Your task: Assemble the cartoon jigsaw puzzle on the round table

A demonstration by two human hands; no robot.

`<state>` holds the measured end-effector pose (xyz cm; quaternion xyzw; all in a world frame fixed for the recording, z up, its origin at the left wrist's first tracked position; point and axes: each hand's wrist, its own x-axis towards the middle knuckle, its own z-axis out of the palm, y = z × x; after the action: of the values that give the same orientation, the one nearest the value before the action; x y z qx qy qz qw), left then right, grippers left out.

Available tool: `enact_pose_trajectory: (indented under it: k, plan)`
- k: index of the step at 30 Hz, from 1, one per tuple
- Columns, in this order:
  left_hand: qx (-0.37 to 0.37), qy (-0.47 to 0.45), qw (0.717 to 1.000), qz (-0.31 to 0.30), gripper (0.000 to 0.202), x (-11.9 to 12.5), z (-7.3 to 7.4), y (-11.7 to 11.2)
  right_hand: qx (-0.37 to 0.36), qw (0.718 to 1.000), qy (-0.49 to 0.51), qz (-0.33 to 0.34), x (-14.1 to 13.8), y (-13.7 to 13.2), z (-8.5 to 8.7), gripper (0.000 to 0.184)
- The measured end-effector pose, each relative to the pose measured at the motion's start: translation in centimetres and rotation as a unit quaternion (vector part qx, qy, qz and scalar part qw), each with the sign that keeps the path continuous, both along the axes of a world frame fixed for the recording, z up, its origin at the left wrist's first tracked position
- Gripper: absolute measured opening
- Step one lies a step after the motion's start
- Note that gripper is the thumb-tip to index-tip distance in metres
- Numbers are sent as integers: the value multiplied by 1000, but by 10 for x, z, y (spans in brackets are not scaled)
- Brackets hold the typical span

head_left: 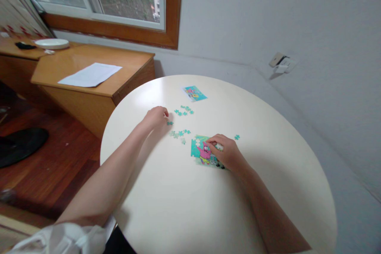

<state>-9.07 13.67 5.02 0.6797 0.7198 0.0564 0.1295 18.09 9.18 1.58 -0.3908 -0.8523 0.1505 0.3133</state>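
A partly assembled jigsaw puzzle (204, 154) with a pink cartoon starfish lies on the white round table (178, 206). My right hand (224, 151) is over its right side, thumb and fingertips pinched at the picture's upper middle; whatever is between them is too small to make out. My left hand (157, 117) hovers farther left with its fingers curled together, and what they hold, if anything, is hidden. Just beside those fingers lies a loose puzzle piece (170, 123). Several green pieces (180, 133) are scattered left of the puzzle, with another group (185, 113) behind them.
A small picture card (195, 93) of the cartoon lies toward the table's far edge. One single piece (237, 137) sits right of my right hand. At left stands a wooden desk (131, 61) with a paper sheet (91, 74) and white plate (52, 43). The wall borders the table's right.
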Motion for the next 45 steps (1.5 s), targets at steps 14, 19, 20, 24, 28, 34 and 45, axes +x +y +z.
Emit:
enact_pose_trajectory:
  k: [14,19,20,24,28,34,45]
  plan:
    - [-9,27,998,-63,21,17,2,-4,38,999,9,-10,3,2,1,12]
    - [26,-18,997,-74,19,16,-2,-4,59,996,32,-61,5,3,5,13]
    - [40,-40,996,-73,19,16,-3,-4,63,994,40,-80,6,3,6,13]
    - [115,-203,969,-84,11,26,-4,-6,63,979,93,-171,12,5,9,15]
    - [85,-414,901,-96,3,48,-5,-14,27,959,167,-230,18,8,9,18]
    - [-13,-554,829,-75,9,79,-8,-32,-70,942,261,-200,15,8,8,20]
    - [-61,-628,773,-61,13,87,-6,-42,-211,938,264,-71,2,-2,17,23]
